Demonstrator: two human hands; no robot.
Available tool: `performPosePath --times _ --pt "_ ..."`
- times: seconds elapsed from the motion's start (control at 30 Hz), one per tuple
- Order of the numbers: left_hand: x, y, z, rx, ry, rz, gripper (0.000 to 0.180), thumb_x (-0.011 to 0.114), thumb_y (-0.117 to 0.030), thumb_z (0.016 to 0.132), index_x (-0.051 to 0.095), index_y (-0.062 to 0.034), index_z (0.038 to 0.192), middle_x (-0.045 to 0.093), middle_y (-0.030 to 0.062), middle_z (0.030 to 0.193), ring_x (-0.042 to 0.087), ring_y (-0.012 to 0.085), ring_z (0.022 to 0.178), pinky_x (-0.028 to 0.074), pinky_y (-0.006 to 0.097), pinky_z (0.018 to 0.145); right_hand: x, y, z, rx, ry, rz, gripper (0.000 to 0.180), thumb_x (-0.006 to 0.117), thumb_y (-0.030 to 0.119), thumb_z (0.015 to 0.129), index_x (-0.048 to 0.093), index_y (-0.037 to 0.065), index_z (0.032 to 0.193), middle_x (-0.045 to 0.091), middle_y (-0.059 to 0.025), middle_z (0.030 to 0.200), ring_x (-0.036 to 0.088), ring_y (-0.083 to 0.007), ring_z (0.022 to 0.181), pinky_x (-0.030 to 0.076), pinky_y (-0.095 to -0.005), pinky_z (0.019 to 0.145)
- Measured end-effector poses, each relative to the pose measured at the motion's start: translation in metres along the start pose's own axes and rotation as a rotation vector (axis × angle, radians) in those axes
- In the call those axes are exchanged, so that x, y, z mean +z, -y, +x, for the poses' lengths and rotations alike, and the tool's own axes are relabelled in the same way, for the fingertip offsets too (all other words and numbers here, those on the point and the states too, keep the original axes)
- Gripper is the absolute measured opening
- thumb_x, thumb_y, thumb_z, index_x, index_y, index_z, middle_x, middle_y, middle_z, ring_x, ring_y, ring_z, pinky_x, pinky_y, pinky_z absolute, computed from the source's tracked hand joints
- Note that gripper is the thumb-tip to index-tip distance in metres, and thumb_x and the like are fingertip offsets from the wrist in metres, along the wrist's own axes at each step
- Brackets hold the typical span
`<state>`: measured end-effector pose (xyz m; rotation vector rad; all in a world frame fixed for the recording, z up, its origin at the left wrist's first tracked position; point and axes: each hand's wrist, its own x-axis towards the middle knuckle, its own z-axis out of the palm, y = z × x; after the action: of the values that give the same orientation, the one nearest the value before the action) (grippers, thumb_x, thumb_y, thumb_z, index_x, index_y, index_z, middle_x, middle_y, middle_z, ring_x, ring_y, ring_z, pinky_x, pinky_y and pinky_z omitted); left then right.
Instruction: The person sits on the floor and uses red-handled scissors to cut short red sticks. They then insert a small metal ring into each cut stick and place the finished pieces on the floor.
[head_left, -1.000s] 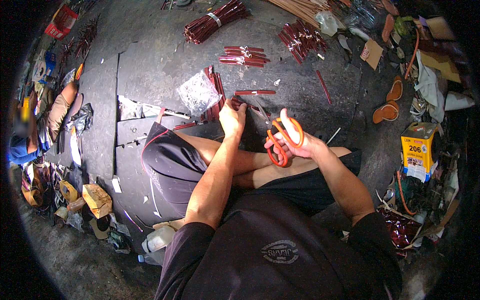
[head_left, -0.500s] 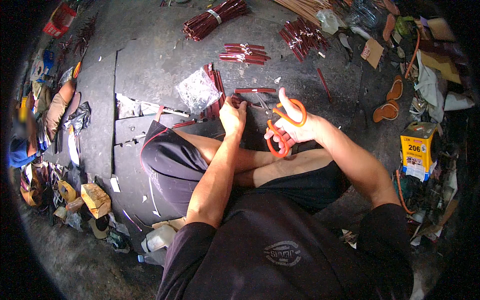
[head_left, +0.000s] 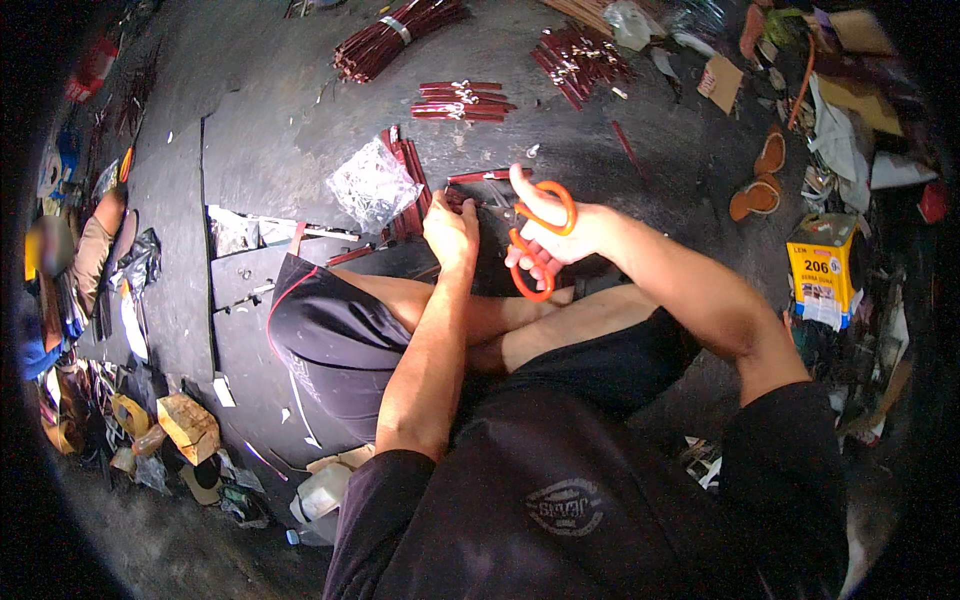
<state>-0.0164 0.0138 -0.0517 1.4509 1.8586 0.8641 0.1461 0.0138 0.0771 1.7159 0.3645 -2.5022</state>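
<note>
Two hands busy over crossed legs: right hand point(head_left: 570, 235) grips orange-handled scissors point(head_left: 535, 240), blades aimed left; left hand point(head_left: 452, 232) pinches dark red strip point(head_left: 480, 177) steady for cut. Finished red bundles point(head_left: 462, 100) parked on floor point(head_left: 280, 110) ahead, clear plastic bag point(head_left: 372, 185) beside left hand.

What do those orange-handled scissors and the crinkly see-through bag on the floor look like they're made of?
The scissors in the right hand: handles look like smooth orange plastic, evenly bright and slightly glossy; the blades look like grey metal, though mostly hidden. The bag seems thin clear plastic film: it is creased, glints white, and the dark floor shows through.
</note>
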Motion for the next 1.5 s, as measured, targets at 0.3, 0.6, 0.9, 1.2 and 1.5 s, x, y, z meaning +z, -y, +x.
performPosePath --times 0.3,0.6,0.9,1.2,1.5 --pt "-0.009 -0.001 0.011 -0.046 0.047 -0.051 0.034 0.075 -0.02 0.075 0.062 0.002 0.098 0.069 0.0217 0.089 0.068 0.0365 0.088 0.052 0.041 0.081 0.007 -0.066 -0.06 -0.31 -0.221 -0.181 0.101 0.024 0.095 0.072 0.059 0.003 0.094 0.055 -0.0065 0.062 0.057 -0.0203 0.05 0.049 -0.0316 0.048" --pt "-0.042 -0.031 -0.002 -0.402 0.334 -0.781 0.022 0.065 -0.008 0.088 0.054 0.005 0.102 0.066 0.0121 0.095 0.067 0.0199 0.082 0.056 0.03 0.076 -0.115 -0.025 -0.03 -0.295 -1.385 -1.025 0.084 0.061 0.068 0.078 0.058 -0.005 0.119 0.067 -0.0252 0.107 0.066 -0.0379 0.103 0.051 -0.045 0.091" --pt "-0.097 -0.071 -0.012 -0.31 0.371 -0.922 0.024 0.061 -0.007 0.094 0.06 -0.0007 0.117 0.066 0.0106 0.101 0.067 0.0197 0.091 0.056 0.029 0.083 -0.086 0.014 0.032 -0.97 -1.138 -1.1 0.014 0.064 0.015 0.085 0.06 0.007 0.096 0.065 -0.0265 0.103 0.063 -0.0443 0.098 0.055 -0.0465 0.079" --pt "-0.136 -0.102 -0.018 -0.342 0.317 -1.203 0.024 0.059 -0.016 0.098 0.063 -0.0009 0.116 0.069 0.0104 0.1 0.068 0.0162 0.088 0.056 0.027 0.08 -0.096 0.019 0.06 -1.033 -1.235 -0.971 0.019 0.061 0.01 0.085 0.061 0.003 0.103 0.063 -0.0233 0.1 0.062 -0.042 0.095 0.05 -0.0498 0.082" --pt "-0.155 -0.136 -0.033 -0.163 0.171 -1.001 0.02 0.06 -0.013 0.097 0.066 0.0007 0.111 0.07 0.0091 0.097 0.067 0.0135 0.085 0.056 0.027 0.08 0.032 0.017 -0.115 -1.586 -0.519 -0.283 0.012 0.057 0.006 0.097 0.063 -0.002 0.104 0.067 -0.0059 0.094 0.067 -0.014 0.089 0.053 -0.0276 0.08"
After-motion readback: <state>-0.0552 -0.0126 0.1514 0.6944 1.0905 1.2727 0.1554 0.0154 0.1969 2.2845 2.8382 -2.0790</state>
